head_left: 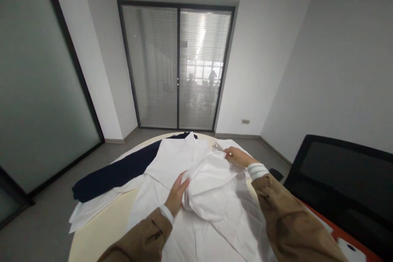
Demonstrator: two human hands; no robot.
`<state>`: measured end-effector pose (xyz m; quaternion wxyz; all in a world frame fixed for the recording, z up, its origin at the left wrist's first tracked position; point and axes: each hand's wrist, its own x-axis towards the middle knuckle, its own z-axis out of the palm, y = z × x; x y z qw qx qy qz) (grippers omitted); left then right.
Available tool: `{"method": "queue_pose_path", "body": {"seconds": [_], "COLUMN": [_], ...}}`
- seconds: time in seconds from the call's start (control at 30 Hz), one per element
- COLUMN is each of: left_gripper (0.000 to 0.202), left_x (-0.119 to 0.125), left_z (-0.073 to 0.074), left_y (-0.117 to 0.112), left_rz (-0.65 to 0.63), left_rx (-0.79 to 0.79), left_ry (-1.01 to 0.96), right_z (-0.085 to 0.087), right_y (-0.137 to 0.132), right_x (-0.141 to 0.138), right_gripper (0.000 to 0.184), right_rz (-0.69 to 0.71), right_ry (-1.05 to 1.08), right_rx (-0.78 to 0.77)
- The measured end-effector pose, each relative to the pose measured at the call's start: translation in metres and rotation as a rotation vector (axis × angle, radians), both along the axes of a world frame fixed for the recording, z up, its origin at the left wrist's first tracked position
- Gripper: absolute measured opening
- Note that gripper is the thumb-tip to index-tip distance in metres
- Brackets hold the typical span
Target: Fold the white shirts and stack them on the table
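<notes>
A white shirt [172, 157] lies spread on a round, pale-topped table [101, 223], its collar end at the far edge. My left hand [177, 193] pinches a fold of it near the middle, thumb on top. Farther off to the right, my right hand [238, 156] is closed on the cloth near the shoulder. Between the two hands, part of the shirt is lifted and bunched. A navy garment [123, 178] shows at the left, lying across a white sleeve [102, 208]. Its rest is hidden by the shirt.
A black mesh-backed chair [346, 188] stands close on the right. Beside my right forearm are an orange-red surface [368, 249] and a white object with a dark spot [348, 249]. A glazed door with blinds [178, 65] is beyond the table.
</notes>
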<state>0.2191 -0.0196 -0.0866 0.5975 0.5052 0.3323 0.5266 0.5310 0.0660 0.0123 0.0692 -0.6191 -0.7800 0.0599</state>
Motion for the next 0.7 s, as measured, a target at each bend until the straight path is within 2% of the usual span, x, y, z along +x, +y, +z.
{"method": "queue_pose_path", "body": {"seconds": [0.1,0.23,0.33,0.43,0.5,0.63,0.7], "left_gripper": [0.058,0.058,0.053,0.035,0.026,0.032,0.035], "left_x": [-0.004,-0.01,-0.013,-0.015,-0.016,-0.02,-0.022], "left_z": [0.012,0.025,0.027,0.025,0.023,0.021,0.021], "left_y": [-0.003,0.0,0.005,0.008,0.01,0.015,0.017], "left_rz": [0.071,-0.017,0.061,0.141,0.153,0.245,0.225], "left_rx": [-0.043,-0.021,0.059,0.14,0.148,0.095,0.074], "left_ry": [0.038,0.039,0.217,0.414,0.473,0.509,0.46], "right_z": [0.01,0.023,0.032,0.038,0.039,0.028,0.017], "right_y": [0.014,0.031,0.041,0.05,0.057,0.072,0.078], "right_x": [-0.001,-0.004,-0.01,-0.016,-0.02,-0.027,-0.029], "right_gripper": [0.028,0.033,0.033,0.031,0.032,0.037,0.036], "right_rz": [-0.086,-0.175,-0.194,-0.188,-0.201,-0.253,-0.256], "right_ry": [-0.088,-0.201,-0.272,-0.305,-0.3,-0.229,-0.171], "right_rx": [0.059,0.126,0.173,0.201,0.222,0.23,0.184]}}
